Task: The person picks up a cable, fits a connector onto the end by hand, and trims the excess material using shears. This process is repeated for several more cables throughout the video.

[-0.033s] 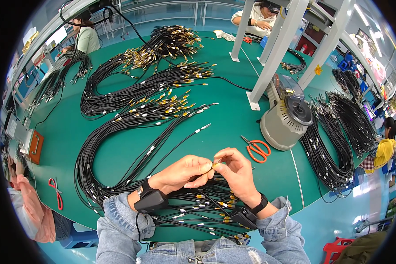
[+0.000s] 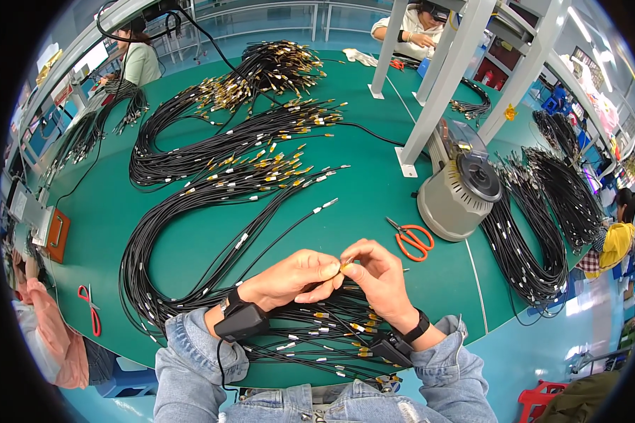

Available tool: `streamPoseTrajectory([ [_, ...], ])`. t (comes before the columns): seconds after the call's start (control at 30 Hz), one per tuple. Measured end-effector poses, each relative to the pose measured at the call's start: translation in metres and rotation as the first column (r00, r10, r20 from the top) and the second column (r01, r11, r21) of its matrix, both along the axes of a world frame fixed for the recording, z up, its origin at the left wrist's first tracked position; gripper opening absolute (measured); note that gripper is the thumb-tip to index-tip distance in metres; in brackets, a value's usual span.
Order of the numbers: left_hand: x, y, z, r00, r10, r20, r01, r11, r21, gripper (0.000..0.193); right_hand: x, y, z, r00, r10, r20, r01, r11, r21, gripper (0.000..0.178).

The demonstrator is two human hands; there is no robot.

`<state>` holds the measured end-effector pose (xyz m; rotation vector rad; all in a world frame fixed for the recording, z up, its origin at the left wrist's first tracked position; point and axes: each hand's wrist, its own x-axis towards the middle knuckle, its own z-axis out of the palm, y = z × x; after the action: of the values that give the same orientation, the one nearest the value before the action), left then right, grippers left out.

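In front of my chest my left hand [image 2: 305, 276] and my right hand [image 2: 379, 276] meet fingertip to fingertip. Both are closed in a pinch on a small yellowish piece [image 2: 345, 265], which looks like a cable tip; the fingers cover most of it. Under my hands lie several black cables [image 2: 310, 347] with white and yellow tips. To the left, a curved bundle of black cables [image 2: 147, 264] bends round, and a single cable end [image 2: 326, 205] sticks out past it. Orange-handled scissors [image 2: 414, 242] lie to the right of my right hand.
Farther back are more cable bundles [image 2: 162, 151] on the green table [image 2: 374, 185]. A round grey machine [image 2: 455, 201] stands by metal posts [image 2: 441, 92] at the right. More cables [image 2: 529, 261] lie beyond it. Red scissors [image 2: 92, 310] are at far left. Other people sit around.
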<state>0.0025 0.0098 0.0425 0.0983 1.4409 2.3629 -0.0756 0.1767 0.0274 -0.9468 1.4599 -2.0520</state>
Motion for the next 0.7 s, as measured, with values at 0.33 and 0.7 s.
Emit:
streamPoseTrajectory([
  [0.33, -0.001, -0.001, 0.005, 0.993, -0.118, 0.007, 0.118, 0.992, 0.041, 0.029, -0.016, 0.008, 0.001, 0.96, 0.074, -0.271, -0.066, 0.997, 0.039, 0.009],
  [0.7, -0.02, -0.012, -0.036, 0.702, 0.017, -0.712, -0.712, -0.01, -0.702, 0.025, -0.099, 0.05, 0.011, 0.79, -0.519, 0.327, 0.577, 0.809, -0.108, 0.019],
])
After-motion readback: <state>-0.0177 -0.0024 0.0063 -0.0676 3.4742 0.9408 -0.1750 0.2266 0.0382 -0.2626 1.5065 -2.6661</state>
